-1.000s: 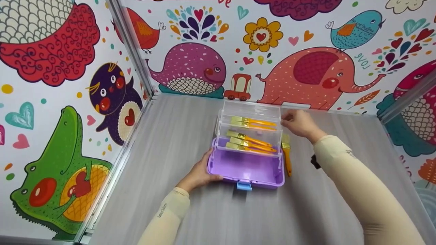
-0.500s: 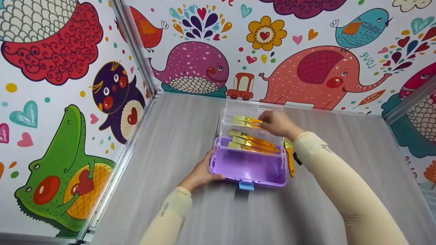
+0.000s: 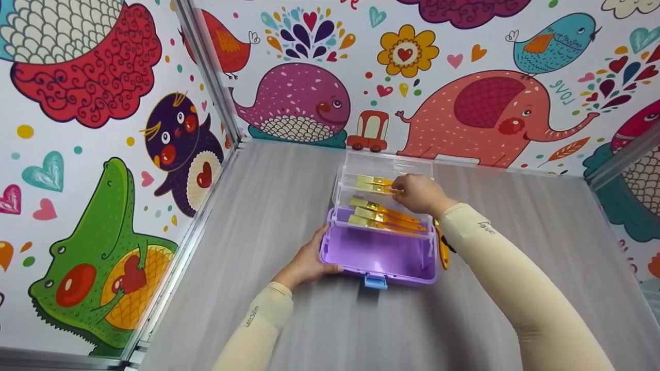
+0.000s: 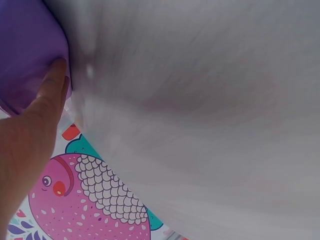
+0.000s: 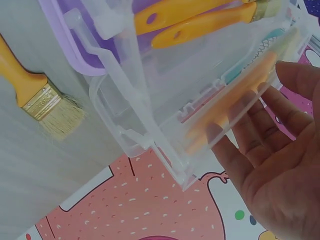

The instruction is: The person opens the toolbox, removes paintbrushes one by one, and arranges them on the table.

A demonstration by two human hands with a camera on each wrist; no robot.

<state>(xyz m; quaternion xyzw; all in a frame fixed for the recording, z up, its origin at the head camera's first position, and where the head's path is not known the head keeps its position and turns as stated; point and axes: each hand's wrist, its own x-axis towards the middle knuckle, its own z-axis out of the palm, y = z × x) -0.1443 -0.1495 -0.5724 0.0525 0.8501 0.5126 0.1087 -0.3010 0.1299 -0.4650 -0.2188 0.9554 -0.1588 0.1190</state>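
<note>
At the front-left corner of the purple plastic box with clear stepped trays [image 3: 340, 257], which stands toward the grey tabletop's [image 3: 273, 206] far edge, the left hand [image 3: 307, 263] grips the wall, thumb over the rim. The right hand [image 3: 423, 193] has its fingertips at the orange-handled brushes [image 3: 367, 189] in the upper tray (whether it pinches one, I cannot tell); best brace the box and settle handles flat, without pressing down.

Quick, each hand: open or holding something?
Left hand: open, against the purple box.
Right hand: at the brushes in the top tray; can't tell whether it grips one.
</note>
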